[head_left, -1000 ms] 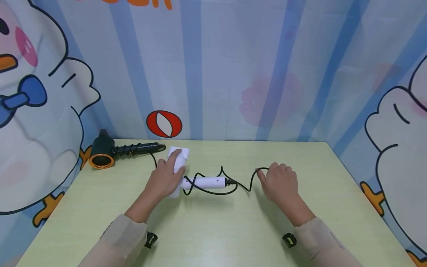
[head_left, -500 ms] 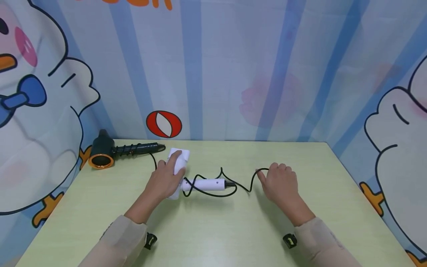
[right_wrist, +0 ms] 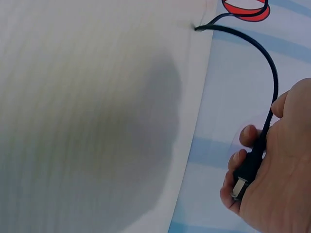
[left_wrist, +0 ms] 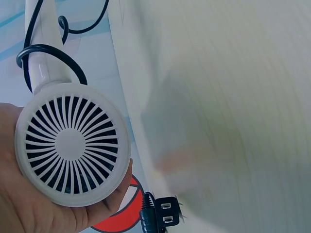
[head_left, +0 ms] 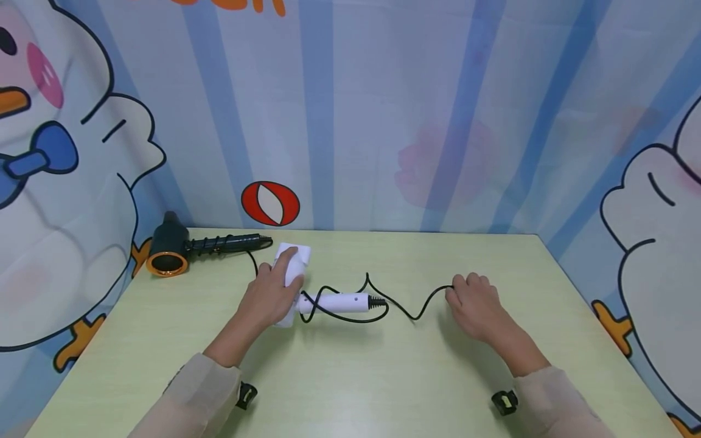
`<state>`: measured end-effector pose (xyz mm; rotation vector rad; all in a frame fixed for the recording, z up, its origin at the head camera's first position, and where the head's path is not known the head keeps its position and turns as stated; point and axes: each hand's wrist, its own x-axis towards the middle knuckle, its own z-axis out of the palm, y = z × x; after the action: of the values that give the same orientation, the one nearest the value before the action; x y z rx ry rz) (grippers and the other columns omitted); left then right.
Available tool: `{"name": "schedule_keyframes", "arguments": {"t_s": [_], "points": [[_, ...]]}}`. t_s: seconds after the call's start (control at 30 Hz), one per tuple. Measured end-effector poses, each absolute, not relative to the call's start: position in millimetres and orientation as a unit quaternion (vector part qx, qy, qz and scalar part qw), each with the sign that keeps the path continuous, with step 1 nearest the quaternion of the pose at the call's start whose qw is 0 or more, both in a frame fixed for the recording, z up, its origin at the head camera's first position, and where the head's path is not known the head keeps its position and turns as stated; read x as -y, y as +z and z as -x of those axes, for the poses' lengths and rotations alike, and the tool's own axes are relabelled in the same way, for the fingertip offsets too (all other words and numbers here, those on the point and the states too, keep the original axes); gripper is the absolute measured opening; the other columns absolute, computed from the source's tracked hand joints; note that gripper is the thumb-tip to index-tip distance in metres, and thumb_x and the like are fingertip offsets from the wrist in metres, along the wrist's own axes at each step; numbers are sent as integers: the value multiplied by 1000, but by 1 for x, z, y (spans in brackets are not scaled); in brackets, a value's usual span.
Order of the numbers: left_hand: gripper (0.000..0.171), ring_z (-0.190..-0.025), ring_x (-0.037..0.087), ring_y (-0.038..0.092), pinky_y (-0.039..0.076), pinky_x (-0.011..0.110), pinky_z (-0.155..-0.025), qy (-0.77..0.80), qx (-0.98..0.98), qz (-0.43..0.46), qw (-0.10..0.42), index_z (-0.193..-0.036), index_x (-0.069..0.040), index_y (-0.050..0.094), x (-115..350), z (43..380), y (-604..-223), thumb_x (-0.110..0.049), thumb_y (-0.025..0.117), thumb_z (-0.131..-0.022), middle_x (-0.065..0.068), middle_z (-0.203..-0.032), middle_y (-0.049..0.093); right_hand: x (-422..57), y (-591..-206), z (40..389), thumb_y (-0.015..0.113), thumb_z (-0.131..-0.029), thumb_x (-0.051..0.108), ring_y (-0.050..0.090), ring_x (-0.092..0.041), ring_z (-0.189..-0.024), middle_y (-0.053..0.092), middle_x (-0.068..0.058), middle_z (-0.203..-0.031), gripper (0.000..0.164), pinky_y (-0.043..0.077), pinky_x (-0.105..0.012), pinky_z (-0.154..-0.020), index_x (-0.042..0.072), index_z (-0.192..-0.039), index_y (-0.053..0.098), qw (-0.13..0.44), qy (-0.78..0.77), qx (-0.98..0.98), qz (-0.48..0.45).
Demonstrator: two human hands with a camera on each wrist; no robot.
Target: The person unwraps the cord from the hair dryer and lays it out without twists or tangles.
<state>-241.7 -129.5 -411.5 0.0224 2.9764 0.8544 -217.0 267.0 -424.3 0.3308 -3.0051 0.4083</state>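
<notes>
My left hand [head_left: 267, 294] grips the body of a white hair dryer [head_left: 342, 302], whose handle points right. In the left wrist view, its round slatted vent [left_wrist: 70, 144] faces the camera, with fingers curled behind it. A black cord [head_left: 412, 316] loops loosely around the handle and runs on to the right. My right hand [head_left: 475, 307] holds the cord's far end above the table. The right wrist view shows the black plug [right_wrist: 249, 166] with its metal prong, held in the curled fingers against the palm.
A dark hair dryer [head_left: 168, 246] with an orange rim lies at the table's back left, its cord wound round the handle. Its black plug [left_wrist: 165, 212] appears low in the left wrist view. A patterned curtain [head_left: 361, 121] stands behind the pale table [head_left: 350, 377].
My right hand has moved right and slightly nearer with the plug, drawing out the cord's free stretch. The left hand and the white hair dryer have stayed nearly still.
</notes>
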Motion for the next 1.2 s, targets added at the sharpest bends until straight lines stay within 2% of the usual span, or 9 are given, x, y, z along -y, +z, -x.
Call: {"name": "schedule_keyframes", "arguments": {"t_s": [0.2, 0.47, 0.63, 0.73, 0.87, 0.97, 1.07, 1.2], "points": [[66, -89, 34, 58, 51, 37, -62, 277, -961, -6, 23, -160, -32, 22, 130, 242, -412, -46, 49, -102, 22, -123, 47, -288, -425, 215, 32, -107, 17, 33, -29, -79, 40, -9, -86, 25, 26, -39, -68, 8, -92, 49, 56, 127, 979, -149], [66, -89, 33, 58, 51, 36, -61, 281, -960, -5, 23, -161, -32, 21, 131, 242, -412, -46, 49, -102, 22, -123, 47, -310, -428, 216, 49, -105, 12, 43, -28, -83, 49, -8, -92, 12, 33, -41, -68, 8, -100, 60, 74, 82, 975, -194], [66, -89, 33, 58, 51, 37, -62, 279, -960, -5, 24, -161, -32, 21, 131, 242, -412, -46, 48, -102, 22, -123, 47, -314, -426, 212, 60, -99, 5, 49, -34, -94, 56, -13, -101, 13, 41, -47, -73, 5, -107, 70, 83, 55, 976, -195], [66, -90, 33, 58, 51, 37, -63, 279, -960, -5, 25, -161, -32, 20, 130, 242, -412, -46, 48, -102, 22, -124, 47, -317, -430, 213, 65, -95, 1, 50, -34, -93, 57, -16, -101, 16, 44, -46, -74, 0, -109, 73, 92, 36, 976, -193], [66, -90, 34, 57, 51, 37, -63, 282, -959, -6, 29, -161, -32, 20, 130, 242, -412, -46, 48, -102, 22, -125, 47, -322, -435, 214, 69, -90, -3, 50, -27, -84, 56, -15, -94, 19, 47, -39, -71, -4, -108, 75, 91, 25, 976, -196], [66, -91, 34, 57, 51, 37, -64, 284, -958, -7, 30, -161, -32, 20, 130, 243, -412, -46, 48, -102, 23, -125, 47, -323, -434, 213, 70, -89, -5, 57, -25, -82, 56, -15, -93, 18, 50, -35, -67, -5, -107, 75, 77, 30, 978, -194], [66, -91, 34, 57, 51, 37, -63, 286, -958, -7, 30, -161, -33, 20, 130, 243, -413, -46, 48, -102, 22, -125, 47, -323, -431, 212, 68, -89, -7, 63, -28, -83, 59, -16, -94, 17, 54, -36, -68, -6, -105, 75, 68, 26, 980, -186], [66, -90, 33, 57, 50, 36, -62, 287, -957, -7, 29, -161, -33, 20, 130, 243, -413, -46, 48, -102, 22, -125, 47, -325, -427, 210, 66, -89, -9, 65, -31, -81, 62, -16, -89, 12, 55, -40, -68, -5, -95, 76, 50, 17, 984, -170]]}}
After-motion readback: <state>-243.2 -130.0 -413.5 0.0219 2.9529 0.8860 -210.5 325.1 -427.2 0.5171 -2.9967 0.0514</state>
